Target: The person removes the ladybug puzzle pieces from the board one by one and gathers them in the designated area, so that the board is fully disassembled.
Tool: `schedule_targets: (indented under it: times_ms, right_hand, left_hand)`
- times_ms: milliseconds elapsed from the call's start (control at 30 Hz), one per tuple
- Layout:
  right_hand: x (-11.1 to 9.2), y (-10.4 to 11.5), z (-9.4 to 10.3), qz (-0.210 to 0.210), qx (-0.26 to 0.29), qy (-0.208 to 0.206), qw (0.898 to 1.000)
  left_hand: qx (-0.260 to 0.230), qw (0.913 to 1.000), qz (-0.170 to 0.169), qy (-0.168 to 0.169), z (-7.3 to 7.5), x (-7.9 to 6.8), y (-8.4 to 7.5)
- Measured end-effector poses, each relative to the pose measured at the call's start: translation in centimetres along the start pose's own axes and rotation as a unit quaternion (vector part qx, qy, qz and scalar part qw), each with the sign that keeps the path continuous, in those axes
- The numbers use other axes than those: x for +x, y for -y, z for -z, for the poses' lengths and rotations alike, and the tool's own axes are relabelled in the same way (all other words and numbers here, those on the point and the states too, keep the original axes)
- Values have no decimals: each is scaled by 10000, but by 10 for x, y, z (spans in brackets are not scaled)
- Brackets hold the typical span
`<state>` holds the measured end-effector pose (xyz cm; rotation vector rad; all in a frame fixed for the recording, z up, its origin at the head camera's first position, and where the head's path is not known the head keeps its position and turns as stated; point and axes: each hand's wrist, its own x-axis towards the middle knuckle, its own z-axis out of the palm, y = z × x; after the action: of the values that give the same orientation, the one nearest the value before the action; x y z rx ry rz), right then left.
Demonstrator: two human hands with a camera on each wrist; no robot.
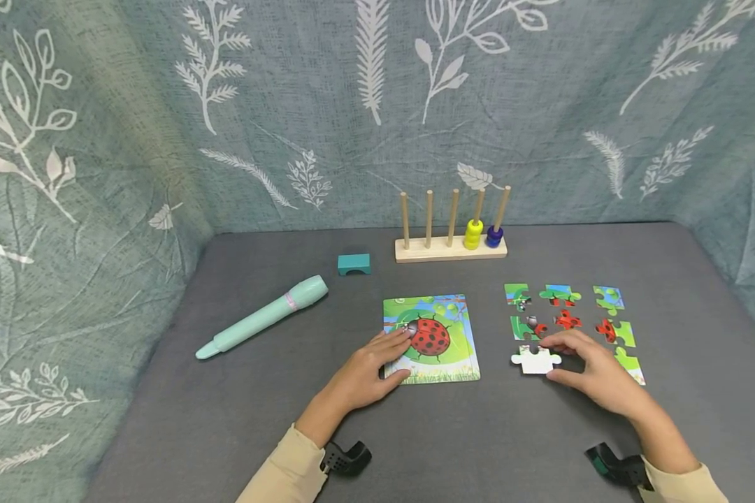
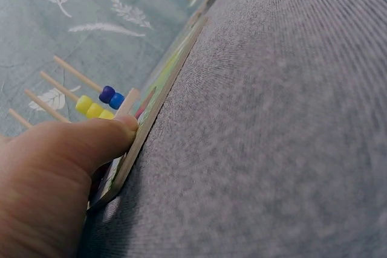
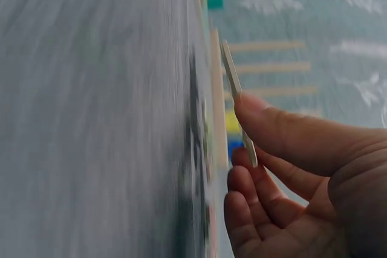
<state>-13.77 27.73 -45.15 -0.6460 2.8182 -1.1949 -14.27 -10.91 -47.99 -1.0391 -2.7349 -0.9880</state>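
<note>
My right hand (image 1: pixel 594 374) pinches a white-faced jigsaw piece (image 1: pixel 535 362) between thumb and fingers. The right wrist view shows this piece (image 3: pixel 231 67) edge-on, lifted off the table. Resting on a square ladybug picture board (image 1: pixel 447 363) is my left hand (image 1: pixel 368 370), its fingers laid over the picture's left side. In the left wrist view the thumb (image 2: pixel 112 137) lies at the board's near edge. Several picture-side-up jigsaw pieces, among them a red one (image 1: pixel 567 320), lie in rows beyond and beside the right hand, which partly covers one green piece (image 1: pixel 629 363).
Behind the board stands a wooden peg rack (image 1: pixel 415 251) with yellow beads (image 1: pixel 472 236) and blue beads (image 1: pixel 494 237) on two pegs. A teal arch block (image 1: pixel 354 264) sits left of it. Farther left lies a mint-green wand-like object (image 1: pixel 258 321). A patterned curtain (image 1: pixel 327 105) hangs behind the table.
</note>
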Motion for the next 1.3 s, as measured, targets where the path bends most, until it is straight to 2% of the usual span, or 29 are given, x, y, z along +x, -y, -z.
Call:
schedule_targets:
  times_ms: [200,367,567,1067,1300]
  right_hand:
    - [-18,-14,19,-40,-164,-95,9998]
    - [-26,-23,26,13,-131,-165,9998]
    - [-30,-28,28,205,-78,-300,9993]
    - [-36,-26,27,97,-707,-340,9969]
    - [-39,-26,26,35,-802,-322,9963]
  left_hand:
    - [-3,10000,-22,-24,0,-1,0]
    - [-28,10000,-36,-47,1,-2,0]
    - [-29,10000,-53,-47,1,-2,0]
    - [-45,10000,-34,2,1,-5,0]
    - [-78,10000,1,26,1,-6,0]
